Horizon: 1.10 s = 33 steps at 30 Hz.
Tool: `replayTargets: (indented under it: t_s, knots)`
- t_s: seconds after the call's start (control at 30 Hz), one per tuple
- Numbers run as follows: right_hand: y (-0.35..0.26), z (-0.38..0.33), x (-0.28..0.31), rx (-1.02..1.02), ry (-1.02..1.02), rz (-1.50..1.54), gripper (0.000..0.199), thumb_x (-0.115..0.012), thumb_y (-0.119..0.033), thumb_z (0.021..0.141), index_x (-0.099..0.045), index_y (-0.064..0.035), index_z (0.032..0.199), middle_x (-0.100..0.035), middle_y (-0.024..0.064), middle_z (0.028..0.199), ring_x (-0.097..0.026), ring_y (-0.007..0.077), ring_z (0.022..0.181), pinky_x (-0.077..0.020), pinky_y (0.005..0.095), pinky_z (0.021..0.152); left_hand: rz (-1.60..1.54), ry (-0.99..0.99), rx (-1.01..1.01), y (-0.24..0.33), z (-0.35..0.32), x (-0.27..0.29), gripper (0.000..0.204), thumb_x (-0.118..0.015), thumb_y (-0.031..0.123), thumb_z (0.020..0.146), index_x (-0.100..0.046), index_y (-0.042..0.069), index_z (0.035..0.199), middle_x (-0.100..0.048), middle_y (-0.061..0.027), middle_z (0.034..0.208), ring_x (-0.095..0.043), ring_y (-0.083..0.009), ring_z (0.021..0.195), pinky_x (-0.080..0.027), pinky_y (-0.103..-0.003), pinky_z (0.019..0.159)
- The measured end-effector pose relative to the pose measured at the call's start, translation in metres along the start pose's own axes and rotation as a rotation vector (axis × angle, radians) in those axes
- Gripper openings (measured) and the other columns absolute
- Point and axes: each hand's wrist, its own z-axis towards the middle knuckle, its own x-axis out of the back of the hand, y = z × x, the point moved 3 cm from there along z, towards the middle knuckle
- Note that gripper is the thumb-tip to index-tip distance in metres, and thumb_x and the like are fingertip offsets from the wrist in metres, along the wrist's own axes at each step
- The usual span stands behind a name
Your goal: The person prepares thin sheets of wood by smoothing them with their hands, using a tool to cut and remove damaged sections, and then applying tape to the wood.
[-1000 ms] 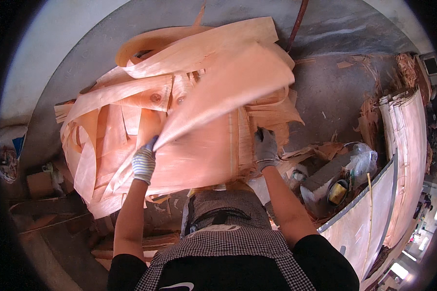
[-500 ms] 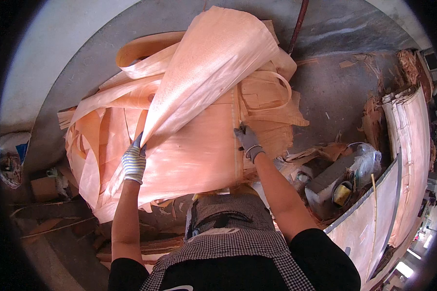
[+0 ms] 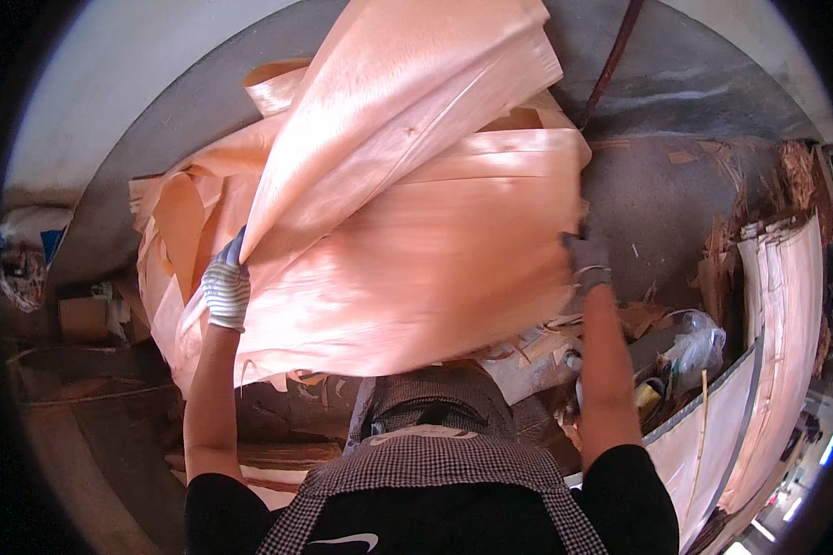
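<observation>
Checked apron [image 3: 435, 462] at near side of broad veneer sheet [image 3: 426, 250], sheet over veneer pile [image 3: 181, 222]. Left hand [image 3: 227, 282] at sheet's left end, fingers clamped on folded veneer [image 3: 370, 120]. Right hand [image 3: 588, 259] at sheet's right edge; blur, can't tell if fingers grip. Folded veneer fans across sheet's far side; reddish rod [image 3: 613, 65] beyond sheet.

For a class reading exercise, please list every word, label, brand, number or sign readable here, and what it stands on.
Readable text: none.
Black shirt: a white curved mark, with no legible lettering.
Checked apron: a pale patch; any print there is too small to read.
Thin wood sheets: no lettering visible, though partly motion-blurred.
</observation>
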Motion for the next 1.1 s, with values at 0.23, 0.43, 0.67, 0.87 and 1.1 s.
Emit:
replayTargets:
  t_s: [0.23, 0.43, 0.67, 0.87, 1.1]
  knots:
    - [-0.002, 0.047, 0.074, 0.006, 0.165, -0.756, 0.038, -0.051, -0.036, 0.088, -0.056, -0.0107, 0.116, -0.061, 0.0177, 0.107, -0.060, 0.0374, 0.094, -0.0490, 0.0420, 0.079, -0.005, -0.005, 0.034, 0.004, -0.015, -0.022, 0.038, -0.052, 0.007, 0.083, -0.056, 0.015, 0.120, -0.063, -0.0171, 0.098, -0.061, -0.0354, 0.083, -0.050, -0.043, 0.071]
    - [-0.079, 0.024, 0.009, 0.574, 0.018, -0.548, 0.030, -0.052, -0.017, 0.085, -0.057, -0.0169, 0.115, -0.053, 0.0082, 0.124, -0.056, 0.0291, 0.106, -0.0486, 0.0384, 0.084, -0.012, -0.270, 0.215, 0.018, -0.039, -0.037, 0.038, -0.056, 0.011, 0.083, -0.055, 0.012, 0.120, -0.062, -0.0173, 0.099, -0.061, -0.0363, 0.084, -0.050, -0.043, 0.071]
    - [-0.118, 0.071, -0.084, 0.292, -0.420, -0.447, 0.031, -0.044, -0.019, 0.089, -0.054, -0.0152, 0.118, -0.046, 0.0098, 0.133, -0.051, 0.0316, 0.113, -0.0433, 0.0401, 0.093, -0.206, -0.312, 0.141, 0.047, -0.067, -0.053, 0.037, -0.057, 0.009, 0.082, -0.057, 0.009, 0.118, -0.063, -0.0180, 0.099, -0.061, -0.0355, 0.089, -0.049, -0.041, 0.075]
    - [-0.129, 0.064, -0.066, 0.555, -0.419, -0.532, 0.025, -0.046, -0.017, 0.086, -0.057, -0.0127, 0.108, -0.060, 0.0150, 0.108, -0.058, 0.0348, 0.098, -0.0473, 0.0438, 0.081, -0.417, -0.127, 0.257, -0.007, -0.074, -0.058, 0.029, -0.054, 0.009, 0.085, -0.058, 0.004, 0.114, -0.064, -0.0187, 0.099, -0.062, -0.0318, 0.087, -0.049, -0.037, 0.078]
    - [-0.135, 0.054, 0.021, 0.851, -0.271, -0.586, 0.016, -0.050, -0.018, 0.085, -0.053, -0.0057, 0.095, -0.063, 0.0173, 0.087, -0.062, 0.0345, 0.079, -0.0483, 0.0431, 0.068, -0.755, 0.099, 0.412, -0.092, -0.054, -0.023, 0.028, -0.057, 0.005, 0.087, -0.058, -0.002, 0.114, -0.065, -0.0076, 0.098, -0.058, -0.0142, 0.089, -0.046, -0.029, 0.084]
